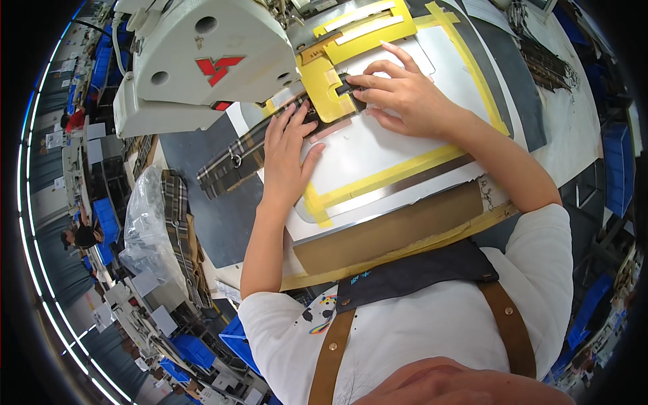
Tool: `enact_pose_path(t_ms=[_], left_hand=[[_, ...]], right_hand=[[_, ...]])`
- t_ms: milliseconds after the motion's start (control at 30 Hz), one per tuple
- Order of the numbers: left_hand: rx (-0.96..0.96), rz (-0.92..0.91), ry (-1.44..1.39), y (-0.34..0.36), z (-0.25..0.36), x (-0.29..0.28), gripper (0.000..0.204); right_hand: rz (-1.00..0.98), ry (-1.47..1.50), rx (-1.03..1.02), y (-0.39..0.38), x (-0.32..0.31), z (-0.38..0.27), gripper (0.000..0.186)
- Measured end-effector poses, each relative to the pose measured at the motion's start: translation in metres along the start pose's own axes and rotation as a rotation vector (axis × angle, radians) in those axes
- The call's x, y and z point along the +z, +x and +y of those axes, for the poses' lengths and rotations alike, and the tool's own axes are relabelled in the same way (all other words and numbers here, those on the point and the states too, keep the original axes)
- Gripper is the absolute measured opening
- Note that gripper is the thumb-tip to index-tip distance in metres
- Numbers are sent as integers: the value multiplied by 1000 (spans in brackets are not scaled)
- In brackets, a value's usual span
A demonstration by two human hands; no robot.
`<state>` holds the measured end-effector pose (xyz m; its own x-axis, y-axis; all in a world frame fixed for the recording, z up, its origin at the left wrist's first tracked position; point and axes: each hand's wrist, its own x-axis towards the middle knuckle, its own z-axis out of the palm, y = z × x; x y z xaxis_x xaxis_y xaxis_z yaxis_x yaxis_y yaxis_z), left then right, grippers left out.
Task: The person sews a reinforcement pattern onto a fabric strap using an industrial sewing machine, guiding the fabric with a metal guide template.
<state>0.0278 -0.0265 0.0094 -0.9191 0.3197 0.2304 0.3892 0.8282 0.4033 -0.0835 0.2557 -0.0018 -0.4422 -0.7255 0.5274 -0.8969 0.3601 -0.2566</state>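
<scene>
A brown-and-dark plaid strap with a metal D-ring runs up to a yellow clamp plate under the white sewing machine head. My left hand lies on the strap just left of the plate, its fingers stretched and apart. On the plate's other side is my right hand, with fingers spread and the index and middle fingertips touching a small dark end beside the notch. The plate hides part of the strap, and what lies beneath those fingertips cannot be made out.
Yellow tape edges the white work sheet. A second yellow bracket sits at the back. More plaid straps hang by a clear plastic bag at left; a dark strap bundle lies far right. Blue bins stand beyond.
</scene>
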Motion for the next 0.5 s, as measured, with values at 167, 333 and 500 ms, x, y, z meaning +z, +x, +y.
enact_pose_path(t_ms=[167,333,500], left_hand=[[-1,14,9,0,0,2,37],[34,8,97,-2,-2,5,37],[28,1,124,-1,-1,6,35]], right_hand=[[-55,70,36,-3,-3,3,31],[-49,121,50,-6,0,8,32],[-54,175,83,-8,4,15,33]])
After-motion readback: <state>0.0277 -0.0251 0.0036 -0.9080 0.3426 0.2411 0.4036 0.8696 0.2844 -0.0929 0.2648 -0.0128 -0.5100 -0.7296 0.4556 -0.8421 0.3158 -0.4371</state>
